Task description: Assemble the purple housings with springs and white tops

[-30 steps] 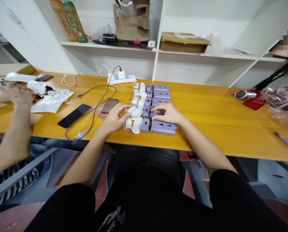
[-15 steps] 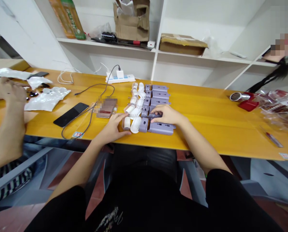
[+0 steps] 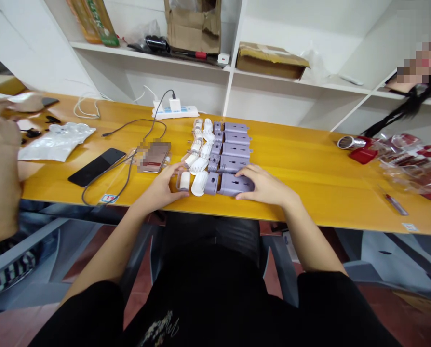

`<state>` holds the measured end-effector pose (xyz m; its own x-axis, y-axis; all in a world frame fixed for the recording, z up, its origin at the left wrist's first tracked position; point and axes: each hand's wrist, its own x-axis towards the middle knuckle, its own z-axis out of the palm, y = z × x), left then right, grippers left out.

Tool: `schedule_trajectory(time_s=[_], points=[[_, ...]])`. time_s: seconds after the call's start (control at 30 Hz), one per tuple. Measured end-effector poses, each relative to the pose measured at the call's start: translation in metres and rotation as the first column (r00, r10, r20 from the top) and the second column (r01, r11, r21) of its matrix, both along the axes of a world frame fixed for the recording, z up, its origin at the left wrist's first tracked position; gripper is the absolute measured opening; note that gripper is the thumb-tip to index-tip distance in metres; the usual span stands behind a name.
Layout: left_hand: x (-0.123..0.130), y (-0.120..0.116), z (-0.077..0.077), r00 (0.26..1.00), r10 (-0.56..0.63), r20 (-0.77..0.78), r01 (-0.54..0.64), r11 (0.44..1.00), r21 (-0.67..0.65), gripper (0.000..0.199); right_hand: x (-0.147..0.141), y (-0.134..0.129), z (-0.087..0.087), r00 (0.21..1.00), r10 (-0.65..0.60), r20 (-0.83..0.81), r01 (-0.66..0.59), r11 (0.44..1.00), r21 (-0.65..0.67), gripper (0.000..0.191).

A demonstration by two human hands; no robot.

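Note:
Rows of parts lie side by side on the table in front of me. In the nearest row are a clear piece with a white cylinder (image 3: 184, 181), a white curved shell (image 3: 199, 183), a small purple block (image 3: 211, 183) and a long purple plastic casing (image 3: 230, 184) with dark slots. My left hand (image 3: 162, 189) curves around the left end of this row, thumb and fingers apart beside the clear piece. Over the right end of the nearest casing, my right hand (image 3: 268, 187) has its fingers at the far edge and its thumb at the near edge. Thin coil springs (image 3: 200, 169) lie between rows.
Left of the parts are a pinkish phone (image 3: 155, 157), a black phone (image 3: 97, 166) and a grey cable (image 3: 130, 166). A power strip (image 3: 175, 113) stands behind. Another person's arm (image 3: 0, 178) reaches in at far left. Red parts in clear plastic (image 3: 410, 161) lie at right.
My right hand has moved off the gap behind the nearest casing to that casing's right end. My left hand stays by the clear piece. The view has shifted slightly; the other person's arm appears farther left.

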<state>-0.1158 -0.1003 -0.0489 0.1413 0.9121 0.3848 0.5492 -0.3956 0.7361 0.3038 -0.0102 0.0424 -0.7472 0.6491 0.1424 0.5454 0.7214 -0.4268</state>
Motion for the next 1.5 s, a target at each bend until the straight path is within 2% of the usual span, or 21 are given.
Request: schedule_trajectory(time_s=[0.1,0.2,0.37,0.5,0.57,0.67,0.8,0.9,1.0,1.13,1.2,1.27,1.33,1.37,1.43,1.5], points=[[0.004,-0.002,0.006,0.999,0.006,-0.035,-0.007,0.999,-0.04,0.1,0.013,-0.023,-0.01,0.999,-0.035,0.005,0.035,0.999,0.028,0.072],[0.007,-0.001,0.008,0.999,0.012,-0.046,-0.016,0.996,-0.085,0.104,0.023,-0.031,-0.018,0.998,-0.03,-0.054,0.031,0.999,0.013,0.065],[0.007,0.001,0.006,0.999,0.003,-0.051,-0.007,0.997,-0.072,0.11,0.033,-0.02,-0.025,0.973,0.01,-0.229,-0.019,0.999,-0.039,0.065],[0.005,-0.002,0.006,0.996,-0.042,-0.083,0.044,0.999,0.021,0.122,0.025,-0.011,-0.024,0.94,-0.001,-0.342,-0.03,0.996,-0.087,0.065],[0.004,-0.004,0.007,0.994,-0.045,-0.095,0.052,0.996,0.071,0.122,0.019,-0.011,-0.026,0.921,-0.014,-0.388,-0.032,0.993,-0.11,0.067],[0.004,-0.008,0.007,0.996,-0.019,-0.092,0.031,0.99,0.138,0.106,0.012,-0.016,-0.033,0.904,-0.023,-0.426,-0.028,0.993,-0.112,0.066],[0.007,-0.01,0.008,0.991,0.081,-0.103,-0.061,0.981,0.186,0.05,0.019,-0.021,-0.045,0.917,0.012,-0.4,-0.018,1.0,-0.012,0.067],[0.004,-0.004,0.016,0.98,0.172,-0.099,-0.153,0.972,0.178,0.038,0.029,-0.019,-0.051,0.924,0.034,-0.382,-0.025,0.999,0.03,0.067],[-0.002,0.006,0.032,0.968,0.189,-0.167,-0.171,0.978,0.116,0.039,0.035,-0.016,-0.054,0.923,0.047,-0.381,-0.042,0.999,0.022,0.066],[-0.008,0.015,0.057,0.942,0.16,-0.295,-0.179,0.983,-0.04,0.041,0.034,-0.015,-0.058,0.93,0.064,-0.363,-0.065,0.998,0.009,0.066],[-0.007,0.016,0.064,0.941,0.142,-0.306,-0.189,0.973,-0.132,0.051,0.033,-0.016,-0.062,0.935,0.06,-0.348,-0.068,0.998,-0.009,0.068],[-0.006,0.014,0.064,0.958,0.129,-0.255,-0.189,0.956,-0.224,0.075,0.033,-0.015,-0.066,0.94,0.051,-0.336,-0.063,0.998,-0.022,0.069],[-0.004,0.011,0.058,0.977,0.101,-0.19,-0.154,0.945,-0.29,0.102,0.034,-0.016,-0.068,0.943,0.04,-0.33,-0.052,0.998,-0.029,0.071],[-0.002,0.009,0.053,0.981,0.08,-0.176,-0.131,0.944,-0.303,0.109,0.034,-0.016,-0.068,0.944,0.036,-0.329,-0.049,0.998,-0.03,0.073],[0.001,0.006,0.043,0.978,0.069,-0.195,-0.123,0.953,-0.278,0.106,0.031,-0.018,-0.061,0.943,0.035,-0.33,-0.044,0.999,-0.018,0.08],[0.002,0.004,0.035,0.972,0.085,-0.217,-0.137,0.961,-0.24,0.094,0.021,-0.02,-0.046,0.939,0.043,-0.342,-0.036,0.999,0.024,0.079]])
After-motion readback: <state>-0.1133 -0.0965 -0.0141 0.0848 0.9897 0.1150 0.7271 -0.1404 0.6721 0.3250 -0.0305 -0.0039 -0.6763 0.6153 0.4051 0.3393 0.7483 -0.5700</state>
